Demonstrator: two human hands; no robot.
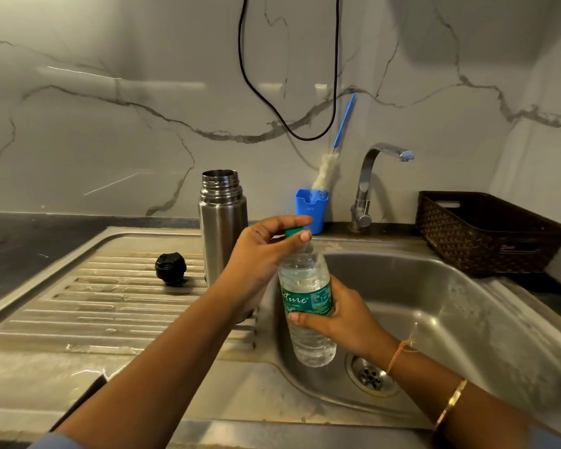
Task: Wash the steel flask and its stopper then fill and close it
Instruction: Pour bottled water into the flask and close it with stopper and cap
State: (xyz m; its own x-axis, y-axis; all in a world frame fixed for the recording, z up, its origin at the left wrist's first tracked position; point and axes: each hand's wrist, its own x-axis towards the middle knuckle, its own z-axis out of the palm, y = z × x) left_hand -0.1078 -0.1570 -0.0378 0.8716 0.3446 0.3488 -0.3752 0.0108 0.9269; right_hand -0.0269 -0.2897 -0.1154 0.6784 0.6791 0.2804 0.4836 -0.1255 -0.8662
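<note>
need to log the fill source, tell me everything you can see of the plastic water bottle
The plastic water bottle is clear and ribbed, with a green printed label round its middle and a green cap on top. It looks mostly full of water. It is held nearly upright, leaning slightly, over the sink. The right hand grips it at the label; the left hand pinches the cap between thumb and fingers.

The left hand and right hand have short, plain nails. A thin peach thread is tied round the right wrist, its loose ends sticking out at the knot. Toward five o'clock from it is a narrow gold bangle. A light blue sleeve shows at seven o'clock, on the left arm.
</note>
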